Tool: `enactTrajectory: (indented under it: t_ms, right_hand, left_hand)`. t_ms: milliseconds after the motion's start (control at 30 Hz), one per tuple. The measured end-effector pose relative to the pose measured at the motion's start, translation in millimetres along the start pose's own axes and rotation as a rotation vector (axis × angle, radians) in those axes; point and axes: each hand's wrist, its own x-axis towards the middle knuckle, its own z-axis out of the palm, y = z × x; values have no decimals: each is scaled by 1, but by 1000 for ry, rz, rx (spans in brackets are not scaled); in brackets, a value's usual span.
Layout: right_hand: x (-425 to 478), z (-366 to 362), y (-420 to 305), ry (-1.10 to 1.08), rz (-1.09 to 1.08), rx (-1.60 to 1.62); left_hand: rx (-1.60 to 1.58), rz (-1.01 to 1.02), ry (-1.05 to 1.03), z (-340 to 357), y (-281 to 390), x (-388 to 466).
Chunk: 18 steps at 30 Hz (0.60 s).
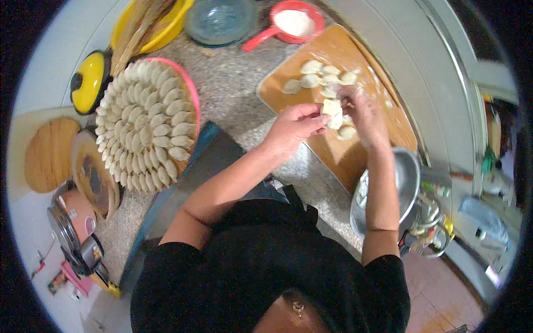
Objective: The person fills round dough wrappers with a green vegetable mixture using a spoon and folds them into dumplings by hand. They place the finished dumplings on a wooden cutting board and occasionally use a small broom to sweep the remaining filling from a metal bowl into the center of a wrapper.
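Note:
Above a wooden board [283, 93], my left hand [295, 125] pinches a pale piece of dough [332, 109] between thumb and fingers. Motion blurs my right hand [366, 114], which is close to the dough's right side; whether its fingers touch or hold anything cannot be made out. Several flattened dough pieces [311, 67] lie in a loose cluster on the floured board beyond my hands. Two or so more dough pieces [347, 133] rest just beneath the held one. Farther left, a round pink-rimmed tray [195, 93] carries rings of folded dumplings [145, 133].
A red scoop [266, 35] of white flour and a glass bowl [220, 21] stand at the back. The metal basin [410, 179] sits under my right forearm. A rolling pin [374, 66] lies along the board's far edge. Left are a yellow lid [89, 79] and a pink cooker [77, 212].

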Motion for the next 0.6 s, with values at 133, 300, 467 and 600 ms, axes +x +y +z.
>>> enactTrajectory:
  t_ms: [133, 300, 467, 600]
  right_hand:
    - [-71, -17, -10, 46, -122, 81]
    - [-133, -46, -7, 206, -189, 129]
    - [-175, -62, 0, 339, -227, 140]
    - [-201, -63, 12, 482, -348, 76]
  left_hand:
    - [211, -20, -114, 45, -16, -10]
    - [414, -52, -247, 95, -34, -21]
    - [486, -76, -327, 129, -53, -32]
    - [502, -103, -395, 139, -72, -37]
